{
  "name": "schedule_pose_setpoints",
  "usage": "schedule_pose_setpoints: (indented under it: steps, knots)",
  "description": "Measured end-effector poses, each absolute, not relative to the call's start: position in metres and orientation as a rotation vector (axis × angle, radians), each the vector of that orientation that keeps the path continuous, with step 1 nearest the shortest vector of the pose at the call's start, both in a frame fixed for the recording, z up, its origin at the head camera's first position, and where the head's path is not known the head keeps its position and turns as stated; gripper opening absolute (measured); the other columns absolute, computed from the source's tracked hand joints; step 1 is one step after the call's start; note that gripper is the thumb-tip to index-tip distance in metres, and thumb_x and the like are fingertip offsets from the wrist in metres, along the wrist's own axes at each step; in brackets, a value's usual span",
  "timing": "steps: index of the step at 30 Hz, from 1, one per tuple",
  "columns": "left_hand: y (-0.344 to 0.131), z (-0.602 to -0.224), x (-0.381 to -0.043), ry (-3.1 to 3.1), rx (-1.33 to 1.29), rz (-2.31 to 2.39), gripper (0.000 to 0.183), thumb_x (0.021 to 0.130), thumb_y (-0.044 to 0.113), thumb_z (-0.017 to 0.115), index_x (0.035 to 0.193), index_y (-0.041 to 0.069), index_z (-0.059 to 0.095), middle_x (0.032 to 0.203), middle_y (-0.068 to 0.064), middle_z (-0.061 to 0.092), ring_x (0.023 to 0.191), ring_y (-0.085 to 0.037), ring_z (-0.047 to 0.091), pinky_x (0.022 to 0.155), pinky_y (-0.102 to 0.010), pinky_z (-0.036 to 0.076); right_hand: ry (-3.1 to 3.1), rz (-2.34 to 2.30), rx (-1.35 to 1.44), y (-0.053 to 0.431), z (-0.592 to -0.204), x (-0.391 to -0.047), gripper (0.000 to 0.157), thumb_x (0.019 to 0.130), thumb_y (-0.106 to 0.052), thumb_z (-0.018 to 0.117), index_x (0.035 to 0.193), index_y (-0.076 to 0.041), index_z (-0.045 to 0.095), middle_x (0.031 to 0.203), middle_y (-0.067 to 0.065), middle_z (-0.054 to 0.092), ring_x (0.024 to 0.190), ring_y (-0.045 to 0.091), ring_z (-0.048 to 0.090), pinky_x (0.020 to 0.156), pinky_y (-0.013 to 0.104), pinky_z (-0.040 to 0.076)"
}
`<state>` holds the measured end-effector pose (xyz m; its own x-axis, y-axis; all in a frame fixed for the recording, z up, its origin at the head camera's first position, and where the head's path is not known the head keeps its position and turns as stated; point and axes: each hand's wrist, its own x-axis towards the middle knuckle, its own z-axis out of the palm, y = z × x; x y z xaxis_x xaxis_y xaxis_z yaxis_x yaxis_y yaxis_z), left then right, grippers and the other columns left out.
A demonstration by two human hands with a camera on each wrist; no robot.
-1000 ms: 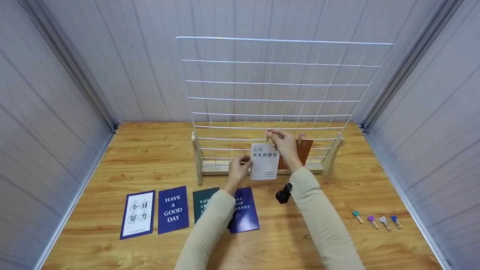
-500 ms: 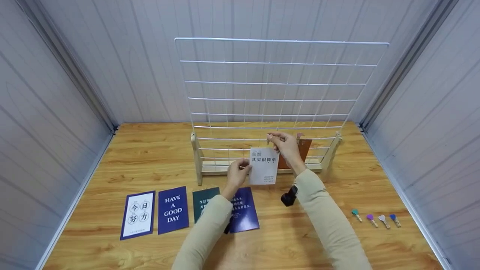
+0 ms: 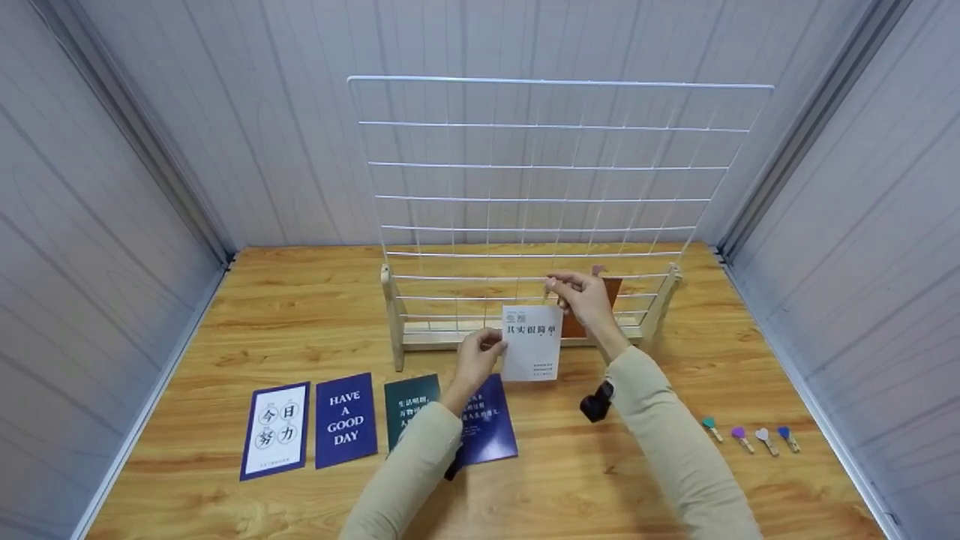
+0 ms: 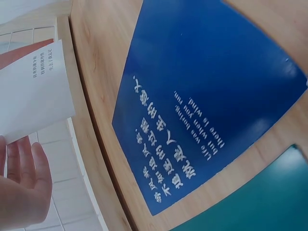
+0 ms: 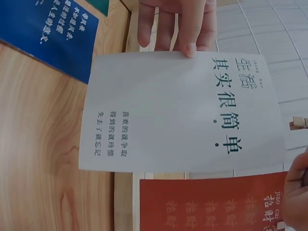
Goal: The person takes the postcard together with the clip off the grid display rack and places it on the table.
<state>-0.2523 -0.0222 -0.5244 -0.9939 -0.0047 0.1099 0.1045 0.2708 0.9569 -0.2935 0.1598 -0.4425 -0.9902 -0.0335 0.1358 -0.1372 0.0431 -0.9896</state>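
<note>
My left hand [image 3: 478, 358] pinches the left edge of a white card [image 3: 531, 352] printed with Chinese text, holding it upright before the white wire grid [image 3: 465, 227]. In the right wrist view, the left thumb lies on the card's face. My right hand [image 3: 591, 304] holds a small wooden clothespin [image 5: 299, 123] just above the card's top right corner, apart from the card. Partly behind the card and right hand, an orange-red card [image 5: 207, 204] hangs on the grid under a pink-topped clothespin [image 3: 598, 270].
On the table lie a white card with purple border [image 3: 274, 429], a purple "HAVE A GOOD DAY" card [image 3: 346, 420], a green card [image 3: 409, 405] and a blue-purple card [image 3: 491, 435], the last two partly under the left arm. Several heart-topped clothespins [image 3: 742, 439] lie at right.
The white card has come down and away from the grid's wires with my left hand. My right hand has shifted right and down, still holding the clothespin.
</note>
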Motion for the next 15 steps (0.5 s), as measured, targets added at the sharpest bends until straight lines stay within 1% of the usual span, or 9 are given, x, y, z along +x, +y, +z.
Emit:
schedule_pose_setpoints:
  steps: [1, 2, 4, 7, 8, 9, 11, 15]
  knots:
    - [-0.022, -0.525, -0.251, -2.433, -0.095, -1.847, 0.007, 0.081, 0.002, 0.06, 0.088, 0.0, 0.063, 0.079, -0.005, 0.06, 0.072, -0.015, 0.055, 0.06, -0.024, 0.048, -2.223, 2.107, 0.19, 0.162, -0.443, -0.293, 0.032, 0.081, -0.014, 0.065, 0.103, 0.009, 0.06, 0.073, 0.015, 0.059, 0.048, 0.009, 0.044, 0.041, 0.019, 0.038]
    - [-0.021, -0.526, -0.251, -2.43, -0.102, -1.851, 0.007, 0.081, 0.002, 0.06, 0.087, -0.001, 0.063, 0.078, -0.005, 0.06, 0.071, -0.015, 0.055, 0.059, -0.024, 0.048, -2.235, 2.098, 0.199, 0.164, -0.444, -0.292, 0.032, 0.081, -0.015, 0.065, 0.103, 0.008, 0.06, 0.071, 0.014, 0.058, 0.048, 0.009, 0.043, 0.041, 0.018, 0.038]
    - [-0.021, -0.526, -0.249, -2.425, -0.122, -1.859, 0.007, 0.081, 0.002, 0.06, 0.087, -0.002, 0.063, 0.077, -0.006, 0.06, 0.07, -0.014, 0.055, 0.058, -0.023, 0.048, -2.251, 2.095, 0.203, 0.168, -0.445, -0.292, 0.032, 0.081, -0.016, 0.065, 0.103, 0.006, 0.061, 0.075, 0.018, 0.059, 0.048, 0.01, 0.043, 0.041, 0.019, 0.038]
    - [-0.02, -0.527, -0.245, -2.398, -0.171, -1.905, 0.008, 0.081, 0.001, 0.06, 0.087, -0.004, 0.062, 0.077, -0.007, 0.06, 0.07, -0.015, 0.055, 0.059, -0.026, 0.049, -2.275, 2.092, 0.196, 0.175, -0.448, -0.291, 0.032, 0.08, -0.019, 0.066, 0.102, 0.003, 0.063, 0.079, 0.015, 0.061, 0.049, 0.012, 0.044, 0.043, 0.02, 0.039]
    - [-0.019, -0.527, -0.243, -2.385, -0.194, -1.926, 0.008, 0.081, 0.0, 0.06, 0.087, -0.005, 0.062, 0.077, -0.008, 0.06, 0.069, -0.016, 0.056, 0.058, -0.028, 0.049, -2.278, 2.094, 0.195, 0.177, -0.449, -0.29, 0.032, 0.079, -0.019, 0.066, 0.102, 0.003, 0.063, 0.079, 0.012, 0.062, 0.05, 0.012, 0.044, 0.043, 0.021, 0.039]
    - [-0.019, -0.527, -0.242, -2.376, -0.205, -1.953, 0.009, 0.081, 0.0, 0.059, 0.088, -0.005, 0.061, 0.077, -0.009, 0.06, 0.069, -0.016, 0.056, 0.059, -0.03, 0.05, -2.279, 2.098, 0.189, 0.179, -0.449, -0.29, 0.033, 0.079, -0.019, 0.067, 0.103, 0.004, 0.062, 0.082, 0.012, 0.062, 0.051, 0.012, 0.044, 0.044, 0.021, 0.039]
    - [-0.018, -0.528, -0.24, -2.36, -0.219, -2.008, 0.01, 0.081, -0.001, 0.059, 0.088, -0.006, 0.061, 0.078, -0.009, 0.06, 0.067, -0.017, 0.057, 0.059, -0.034, 0.05, -2.287, 2.091, 0.198, 0.183, -0.45, -0.288, 0.035, 0.079, -0.02, 0.067, 0.103, 0.005, 0.062, 0.079, 0.007, 0.062, 0.051, 0.012, 0.045, 0.044, 0.021, 0.04]
    - [-0.014, -0.529, -0.235, -2.353, -0.202, -2.099, 0.01, 0.081, -0.001, 0.058, 0.09, -0.007, 0.061, 0.078, -0.008, 0.059, 0.066, -0.018, 0.058, 0.06, -0.038, 0.05, -2.299, 2.082, 0.204, 0.19, -0.453, -0.284, 0.037, 0.079, -0.021, 0.067, 0.103, 0.006, 0.061, 0.074, 0.007, 0.06, 0.05, 0.012, 0.044, 0.043, 0.02, 0.039]
